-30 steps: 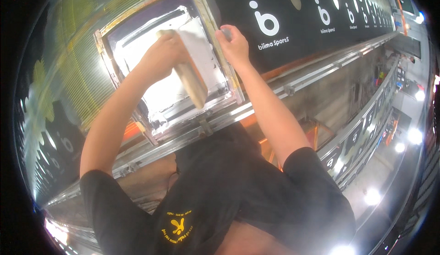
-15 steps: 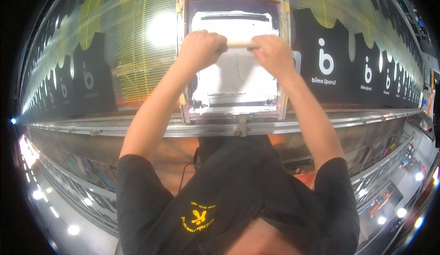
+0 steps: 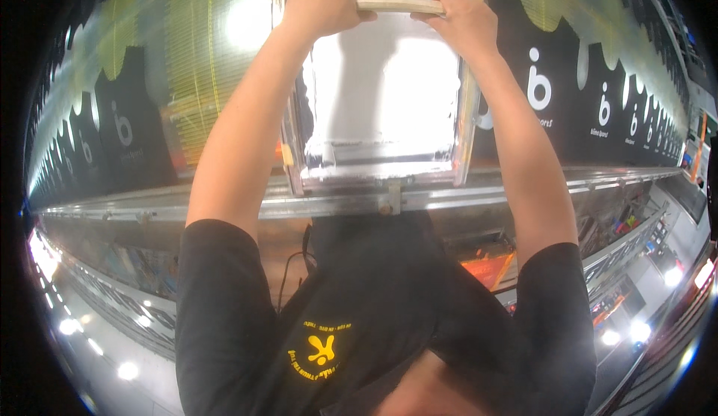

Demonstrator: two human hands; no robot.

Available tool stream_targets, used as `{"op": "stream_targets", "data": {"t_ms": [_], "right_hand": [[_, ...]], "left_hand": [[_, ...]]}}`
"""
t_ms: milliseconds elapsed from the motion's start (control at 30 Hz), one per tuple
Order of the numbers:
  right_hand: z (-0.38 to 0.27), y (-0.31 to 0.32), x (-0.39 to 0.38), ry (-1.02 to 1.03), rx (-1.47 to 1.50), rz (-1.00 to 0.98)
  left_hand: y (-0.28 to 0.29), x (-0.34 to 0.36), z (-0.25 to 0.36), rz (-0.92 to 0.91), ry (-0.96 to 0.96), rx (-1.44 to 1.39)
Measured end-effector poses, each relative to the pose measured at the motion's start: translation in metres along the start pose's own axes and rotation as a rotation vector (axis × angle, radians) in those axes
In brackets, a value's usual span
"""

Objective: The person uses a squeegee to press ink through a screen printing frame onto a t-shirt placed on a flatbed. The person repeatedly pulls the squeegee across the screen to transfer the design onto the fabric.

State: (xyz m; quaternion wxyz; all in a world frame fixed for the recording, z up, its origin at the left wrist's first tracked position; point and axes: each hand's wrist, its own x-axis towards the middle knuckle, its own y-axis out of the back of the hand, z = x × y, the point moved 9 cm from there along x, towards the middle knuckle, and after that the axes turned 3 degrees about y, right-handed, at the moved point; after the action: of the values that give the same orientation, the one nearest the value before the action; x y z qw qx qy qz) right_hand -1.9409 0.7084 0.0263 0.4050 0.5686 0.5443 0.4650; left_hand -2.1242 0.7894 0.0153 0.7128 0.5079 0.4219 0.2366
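Both my hands grip a pale wooden squeegee (image 3: 400, 4) at the far end of a screen-printing frame (image 3: 290, 147). My left hand (image 3: 321, 6) is closed round its left end. My right hand (image 3: 465, 23) holds the right end, with fingers wrapped over the handle. White ink (image 3: 381, 94) coats the mesh inside the frame in a broad, smooth, shiny layer, thicker along the near edge. The squeegee's blade is hidden beneath its handle and my hands. Whatever lies under the screen cannot be seen.
Black garment pieces (image 3: 561, 128) with white printed logos lie in a row to the right; similar black pieces (image 3: 123, 117) lie left. A metal rail (image 3: 329, 205) with a small stop (image 3: 390, 197) runs along the table's near edge. Yellow-striped table surface (image 3: 198, 79) shows beside the frame.
My hands have pushed the squeegee away from me, from the upper part of the mesh to its far end. The ink behind it now looks smoother. Both arms are stretched farther forward.
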Motion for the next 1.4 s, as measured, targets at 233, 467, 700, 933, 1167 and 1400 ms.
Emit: {"op": "stream_targets", "data": {"t_ms": [233, 467, 700, 933, 1167, 1400], "right_hand": [[-0.05, -0.008, -0.139, 0.089, 0.045, 0.047], [-0.094, 0.0, -0.261, 0.135, 0.129, 0.162], [-0.099, 0.001, -0.276, 0.154, 0.159, 0.093], [-0.098, 0.035, -0.279, 0.178, 0.312, -0.109], [-0.021, 0.027, -0.079, 0.178, 0.193, 0.081], [0.015, 0.0, 0.02, -0.065, 0.067, -0.068]], "left_hand": [[-0.062, -0.128, 0.027, 0.076, 0.002, -0.127], [-0.106, -0.246, 0.057, 0.236, -0.06, -0.196], [-0.122, -0.268, 0.06, 0.306, -0.044, -0.206], [-0.089, -0.288, 0.075, 0.026, -0.118, -0.198], [-0.017, -0.078, 0.013, -0.006, -0.089, -0.137], [0.005, 0.019, -0.009, 0.109, -0.084, -0.025]]}}
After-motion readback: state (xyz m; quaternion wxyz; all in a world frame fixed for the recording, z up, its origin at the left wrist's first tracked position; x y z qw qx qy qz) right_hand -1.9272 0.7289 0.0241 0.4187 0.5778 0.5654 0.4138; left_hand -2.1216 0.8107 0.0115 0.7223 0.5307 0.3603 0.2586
